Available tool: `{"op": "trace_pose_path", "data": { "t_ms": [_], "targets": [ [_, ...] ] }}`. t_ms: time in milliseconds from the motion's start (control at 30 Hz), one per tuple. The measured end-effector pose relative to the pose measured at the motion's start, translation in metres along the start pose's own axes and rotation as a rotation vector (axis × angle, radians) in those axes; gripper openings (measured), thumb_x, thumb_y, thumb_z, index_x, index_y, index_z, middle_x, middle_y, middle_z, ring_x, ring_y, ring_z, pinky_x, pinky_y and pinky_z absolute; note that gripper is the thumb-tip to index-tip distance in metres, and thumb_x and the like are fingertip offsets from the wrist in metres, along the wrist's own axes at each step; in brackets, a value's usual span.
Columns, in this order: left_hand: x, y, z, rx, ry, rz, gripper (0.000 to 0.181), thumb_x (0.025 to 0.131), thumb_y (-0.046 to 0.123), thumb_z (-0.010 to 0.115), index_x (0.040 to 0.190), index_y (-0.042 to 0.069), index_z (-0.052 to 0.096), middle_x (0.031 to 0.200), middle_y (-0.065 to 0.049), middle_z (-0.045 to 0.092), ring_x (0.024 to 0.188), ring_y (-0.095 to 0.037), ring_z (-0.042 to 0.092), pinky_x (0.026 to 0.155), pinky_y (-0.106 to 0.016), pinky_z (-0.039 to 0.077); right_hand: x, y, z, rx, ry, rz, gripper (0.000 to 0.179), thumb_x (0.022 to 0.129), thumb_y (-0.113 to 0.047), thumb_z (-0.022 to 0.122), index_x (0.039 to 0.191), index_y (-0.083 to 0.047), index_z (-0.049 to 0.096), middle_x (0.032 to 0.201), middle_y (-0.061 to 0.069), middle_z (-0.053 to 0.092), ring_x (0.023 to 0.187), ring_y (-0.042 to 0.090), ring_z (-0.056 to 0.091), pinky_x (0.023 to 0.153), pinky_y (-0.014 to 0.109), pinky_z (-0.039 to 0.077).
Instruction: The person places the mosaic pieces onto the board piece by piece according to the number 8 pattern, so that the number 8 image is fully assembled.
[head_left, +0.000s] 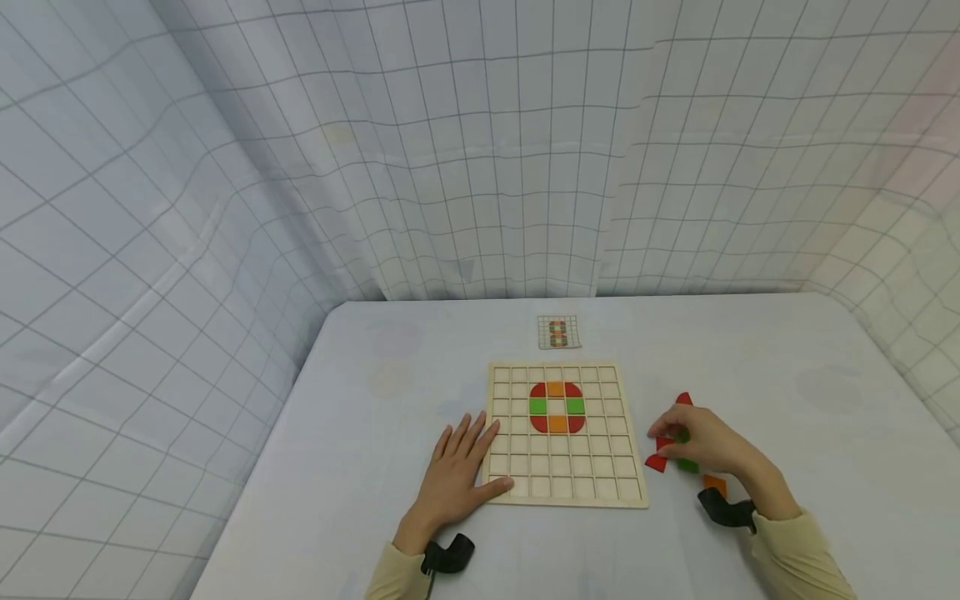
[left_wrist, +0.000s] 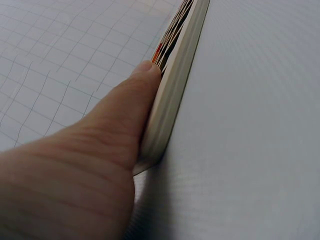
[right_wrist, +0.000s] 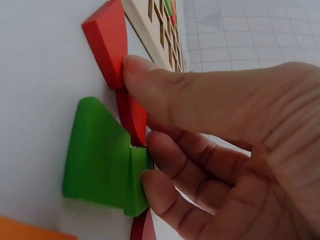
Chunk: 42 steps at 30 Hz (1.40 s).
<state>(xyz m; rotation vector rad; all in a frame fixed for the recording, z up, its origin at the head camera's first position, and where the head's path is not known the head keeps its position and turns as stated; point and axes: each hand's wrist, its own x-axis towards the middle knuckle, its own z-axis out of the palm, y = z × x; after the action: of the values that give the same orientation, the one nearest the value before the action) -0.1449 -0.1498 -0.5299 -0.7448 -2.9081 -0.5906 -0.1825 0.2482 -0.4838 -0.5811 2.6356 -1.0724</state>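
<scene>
My left hand point(head_left: 452, 483) lies with fingers spread at the left edge of a square wooden grid board point(head_left: 525, 487), its thumb point(left_wrist: 125, 100) over the near corner. In the board sits a ring of red corner pieces, green and orange squares point(head_left: 558, 424). To the right of the board, my right hand point(head_left: 708, 439) curls over loose pieces. Its thumb and fingers pinch a red piece point(right_wrist: 137, 120) with a curved side, the index fingertip mostly hidden. Another red piece point(right_wrist: 107, 42) is at the thumb tip. Green pieces point(right_wrist: 95, 155) lie beside the other fingers.
Behind the board lies a small pattern card point(head_left: 558, 332) with a coloured design on a grid. An orange piece point(head_left: 715, 483) is near my right wrist, and a red one point(head_left: 684, 398) shows beyond the hand. Checked white curtains point(head_left: 487, 167) surround the white table point(head_left: 360, 467).
</scene>
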Motion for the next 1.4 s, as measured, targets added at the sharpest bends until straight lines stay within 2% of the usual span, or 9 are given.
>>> {"op": "trace_pose_path", "data": {
  "t_ms": [200,467,967,1200,1400],
  "targets": [
    [-0.0001,0.0005,0.0001,0.000,0.006,0.006,0.083,0.087,0.061,0.054,0.152,0.016,0.027,0.155,-0.009,0.021,0.142,-0.029,0.012,0.112,-0.048,0.005,-0.0029,0.0043,-0.0021,-0.006,0.003,-0.026,0.019,0.081,-0.001,0.073,0.098,-0.008,0.069,0.090,-0.004,0.061,0.078,0.013,0.051,0.067,0.025,0.048],
    [-0.0007,0.0002,-0.0001,-0.006,0.014,0.006,0.083,0.087,0.060,0.055,0.151,0.015,0.027,0.155,-0.008,0.021,0.142,-0.028,0.012,0.112,-0.047,0.004,-0.0045,0.0056,-0.0037,-0.001,-0.008,-0.035,0.019,0.082,0.002,0.071,0.098,-0.008,0.069,0.089,-0.003,0.060,0.076,0.012,0.052,0.065,0.024,0.048],
    [-0.0012,-0.0008,0.0022,-0.006,0.017,0.002,0.082,0.087,0.062,0.053,0.151,0.016,0.028,0.155,-0.007,0.021,0.142,-0.028,0.012,0.112,-0.047,0.005,-0.0016,0.0055,-0.0015,-0.044,-0.007,-0.049,0.014,0.081,-0.003,0.074,0.087,-0.009,0.063,0.076,-0.005,0.054,0.067,0.011,0.050,0.059,0.024,0.046],
    [-0.0009,-0.0011,0.0020,-0.004,0.024,0.006,0.083,0.087,0.062,0.053,0.151,0.016,0.029,0.155,-0.007,0.022,0.142,-0.028,0.013,0.112,-0.048,0.006,-0.0036,0.0053,0.0002,-0.037,0.046,-0.013,0.016,0.079,-0.005,0.076,0.084,-0.011,0.062,0.072,-0.005,0.053,0.066,0.012,0.049,0.057,0.023,0.045],
    [-0.0012,-0.0005,0.0007,-0.002,0.016,0.003,0.083,0.087,0.062,0.054,0.152,0.016,0.028,0.155,-0.007,0.021,0.142,-0.028,0.012,0.112,-0.048,0.005,-0.0039,0.0079,0.0004,-0.018,0.130,0.032,0.015,0.080,-0.007,0.076,0.080,-0.012,0.062,0.072,-0.004,0.055,0.066,0.014,0.050,0.057,0.023,0.045]
  ]
}}
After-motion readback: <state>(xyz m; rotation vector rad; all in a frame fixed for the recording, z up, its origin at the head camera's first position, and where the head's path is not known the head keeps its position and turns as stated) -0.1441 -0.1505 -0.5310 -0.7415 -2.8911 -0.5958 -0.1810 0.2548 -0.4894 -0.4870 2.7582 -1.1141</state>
